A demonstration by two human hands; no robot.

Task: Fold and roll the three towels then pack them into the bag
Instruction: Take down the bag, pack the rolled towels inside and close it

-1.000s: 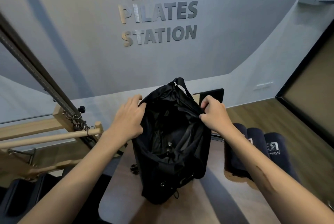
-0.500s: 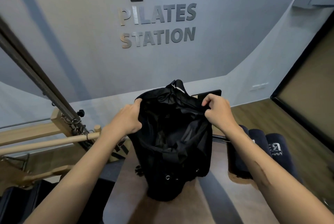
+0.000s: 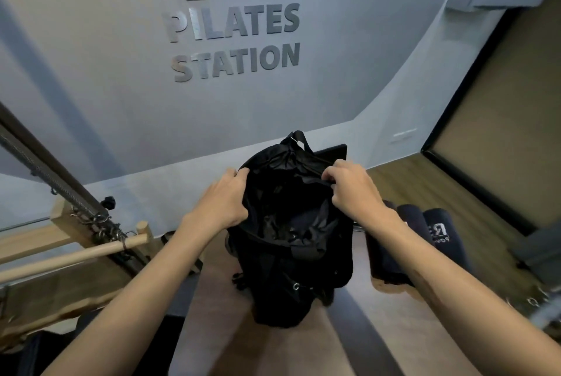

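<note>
Upright black fabric bag [image 3: 291,254] on brown counter [image 3: 349,351], left hand [image 3: 223,202] and right hand [image 3: 353,190] fingers gripping its opened rim, three rolled dark navy towels [image 3: 425,233] just right of it

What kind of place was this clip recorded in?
Most likely a pilates studio. Metal lettering on the wall reads "PILATES STATION", and a wooden exercise frame with springs and a wooden bar stands at the left. Rolled dark towels lie beside the black bag.

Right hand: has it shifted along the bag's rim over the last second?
Yes. The right hand has crept inward along the bag rim toward the left hand, further from the rolled towels beside it.
</note>
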